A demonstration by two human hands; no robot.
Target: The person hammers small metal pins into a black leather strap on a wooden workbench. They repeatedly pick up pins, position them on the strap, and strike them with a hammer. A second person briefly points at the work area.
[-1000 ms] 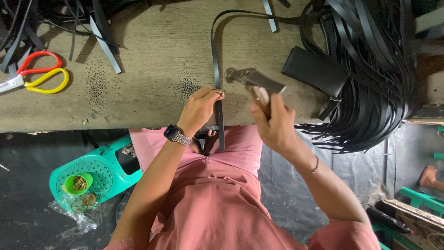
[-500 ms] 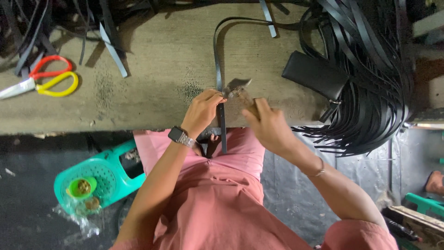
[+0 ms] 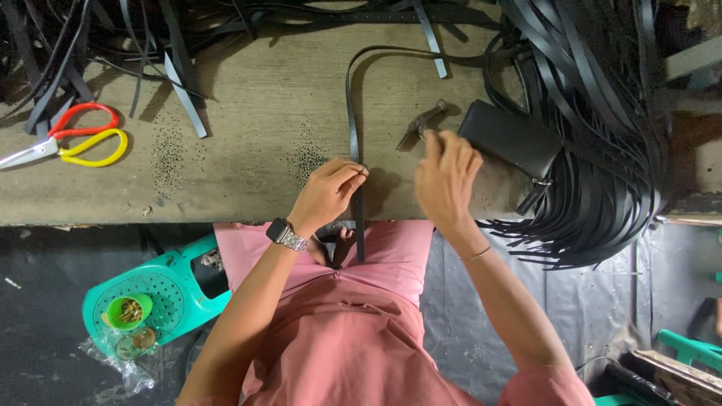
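right hand [image 3: 445, 174] raised hammer [image 3: 421, 125]; green cup [image 3: 128, 311] holds rivets.

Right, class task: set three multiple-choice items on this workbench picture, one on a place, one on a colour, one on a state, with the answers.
1. Where do the scissors lie?
A. on the bench's left part
B. on the wallet
C. in the green tray

2. What colours are the scissor handles?
A. blue and white
B. red and yellow
C. black and green

3. What is the left hand doing?
A. lying flat and empty
B. gripping the scissors
C. pinching the black strap

Answers: 1 A, they lie far left on the bench, apart from both hands. 2 B, one loop is red, the other yellow. 3 C, its fingertips close on the strap near the bench edge, while the right hand holds the small hammer.
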